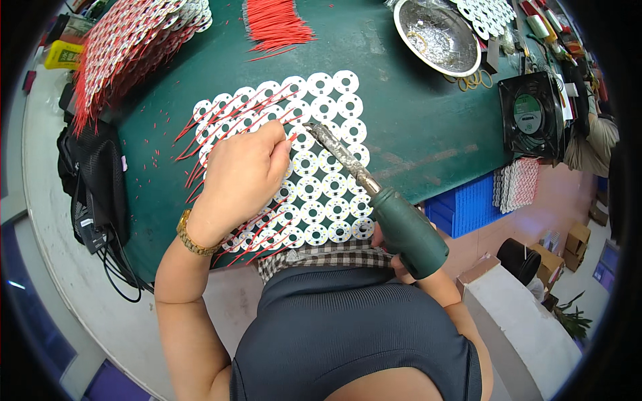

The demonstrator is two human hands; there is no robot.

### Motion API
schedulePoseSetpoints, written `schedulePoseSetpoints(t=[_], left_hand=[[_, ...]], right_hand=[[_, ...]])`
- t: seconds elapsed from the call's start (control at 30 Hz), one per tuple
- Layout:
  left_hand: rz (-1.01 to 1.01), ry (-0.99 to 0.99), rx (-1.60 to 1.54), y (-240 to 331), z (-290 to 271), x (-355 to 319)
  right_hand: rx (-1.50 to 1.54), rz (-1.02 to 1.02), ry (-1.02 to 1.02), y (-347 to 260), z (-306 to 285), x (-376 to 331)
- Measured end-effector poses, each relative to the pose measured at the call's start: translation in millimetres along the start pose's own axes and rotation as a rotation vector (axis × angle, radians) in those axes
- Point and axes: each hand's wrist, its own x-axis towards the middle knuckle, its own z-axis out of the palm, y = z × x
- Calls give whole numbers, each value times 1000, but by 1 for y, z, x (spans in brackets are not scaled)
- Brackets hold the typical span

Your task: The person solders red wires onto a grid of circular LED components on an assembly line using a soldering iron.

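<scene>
Soldering iron tip over LED disc grid

Right hand (400, 262) mostly hidden behind the green handle; I see it wrapped around the soldering iron (374, 194), crusted tip angled up-left, ending just beside my left fingers. Left hand (242, 179) is pinched closed on a short red wire (292, 138), pressing it onto a round white LED board (302, 139) in the grid laid on the green mat (414, 127).

Risk, as I judge it: hot tip sits very near the fingertips, so a slip burns skin or nudges neighbouring discs out of line.

Room: mat open to the right of the grid; metal bowl (438, 37) and black fan (531, 113) well apart. Near table edge close under the bottom row.
</scene>
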Motion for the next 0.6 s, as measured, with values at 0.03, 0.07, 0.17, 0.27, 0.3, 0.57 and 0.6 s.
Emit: schedulePoseSetpoints(t=[0.03, 0.07, 0.17, 0.27, 0.3, 0.57, 0.6], left_hand=[[12, 2, 6, -1, 0, 0], [24, 5, 13, -1, 1, -1], [13, -4, 38, -2, 2, -2], [32, -15, 42, 1, -1, -2], [30, -11, 41, 1, -1, -2], [62, 2, 73, -2, 2, -3], [60, 2, 71, -2, 2, -2]], right_hand=[[-15, -32, 7, 2, 0, 0], [-16, -34, 4, 2, 1, 1], [70, 31, 25, 1, 2, 0], [138, 145, 28, -2, 3, -2], [142, 155, 22, -3, 2, -2], [-117, 21, -30, -11, -2, 6], [-86, 95, -37, -14, -2, 5]])
